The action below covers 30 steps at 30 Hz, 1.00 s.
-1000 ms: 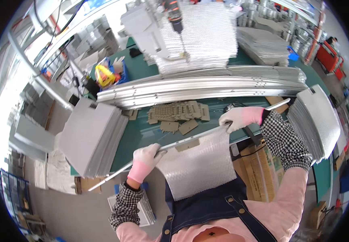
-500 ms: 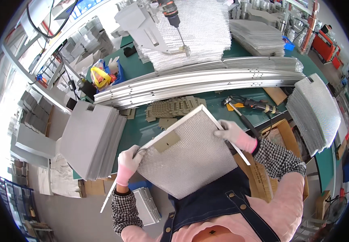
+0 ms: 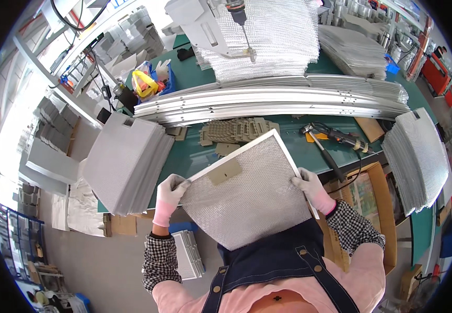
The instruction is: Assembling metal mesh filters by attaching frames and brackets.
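A silvery mesh filter panel (image 3: 252, 195) is tilted in front of my apron. White metal frame strip runs along its far edge and down its right edge. A beige rectangular plate (image 3: 225, 171) sits at the mesh's far edge, against the strip. My left hand (image 3: 171, 194), in a white and pink glove, is closed on the left end of the framed edge, with its thumb on top. My right hand (image 3: 312, 189) grips the right edge, fingers on the frame strip. The strip's lower end sticks out just below that hand.
Beyond the panel lie beige plates (image 3: 236, 130), long metal strips (image 3: 273, 101), and a hammer (image 3: 322, 151) beside a corded tool (image 3: 343, 138). Stacks of panels (image 3: 124, 161) and mesh sheets (image 3: 416, 159) flank me. A drill (image 3: 239, 15) hangs overhead. A cardboard box (image 3: 385, 208) stands at right.
The right-hand strip has swung in against the mesh's right edge, and my right hand has moved slightly down it. The strip end hanging below my left hand no longer shows. The view has shifted.
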{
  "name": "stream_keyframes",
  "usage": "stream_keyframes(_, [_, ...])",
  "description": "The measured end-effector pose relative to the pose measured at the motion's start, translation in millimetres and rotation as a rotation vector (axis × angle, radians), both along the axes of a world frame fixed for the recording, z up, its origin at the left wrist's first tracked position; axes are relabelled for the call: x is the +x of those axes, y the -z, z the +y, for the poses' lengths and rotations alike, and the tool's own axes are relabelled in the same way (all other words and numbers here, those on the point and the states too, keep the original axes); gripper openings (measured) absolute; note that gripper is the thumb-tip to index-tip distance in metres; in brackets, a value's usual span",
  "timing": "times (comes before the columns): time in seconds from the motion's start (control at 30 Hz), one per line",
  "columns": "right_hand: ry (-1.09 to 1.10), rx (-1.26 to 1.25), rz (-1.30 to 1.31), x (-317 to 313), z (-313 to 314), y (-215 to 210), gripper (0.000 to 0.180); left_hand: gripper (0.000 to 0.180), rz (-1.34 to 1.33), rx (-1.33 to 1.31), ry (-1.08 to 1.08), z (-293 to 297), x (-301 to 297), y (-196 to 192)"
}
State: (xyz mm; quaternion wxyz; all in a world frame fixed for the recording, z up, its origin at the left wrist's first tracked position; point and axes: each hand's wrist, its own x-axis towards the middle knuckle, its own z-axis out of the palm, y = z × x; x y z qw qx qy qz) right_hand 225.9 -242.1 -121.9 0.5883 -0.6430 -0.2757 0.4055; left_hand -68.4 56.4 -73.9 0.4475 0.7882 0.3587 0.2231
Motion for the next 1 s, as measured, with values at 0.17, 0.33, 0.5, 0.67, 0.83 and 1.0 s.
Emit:
stream_keyframes(0.17, [-0.086, -0.029, -0.030, 0.0, 1.3, -3.2, 0.028, 0.020, -0.079, -0.203, -0.002, 6.0, -31.6, -0.5])
stream_keyframes(0.33, [-0.041, 0.122, 0.005, 9.3, 16.0, -11.8, 0.030, 0.020, -0.013, -0.239, 0.068, 3.4, -29.2, -15.3])
stream_keyframes(0.5, [-0.013, 0.044, -0.063, 18.6, 39.4, -8.4, 0.027, 0.020, -0.030, -0.181, 0.030, 1.0, -29.7, -15.0])
stream_keyframes(0.67, [-0.115, -0.113, -0.147, 7.4, 16.9, 2.6, 0.039, 0.020, -0.082, -0.200, -0.085, 1.0, -42.6, -10.9])
stream_keyframes(0.83, [0.169, 0.070, 0.012, 0.8, -15.4, 14.1, 0.027, 0.027, -0.110, -0.263, 0.031, 5.8, -25.1, -5.7])
stream_keyframes(1.0, [0.307, 0.188, 0.153, 6.9, -25.1, 33.7, 0.024, 0.045, -0.220, -0.417, -0.102, -25.0, 7.5, 7.0])
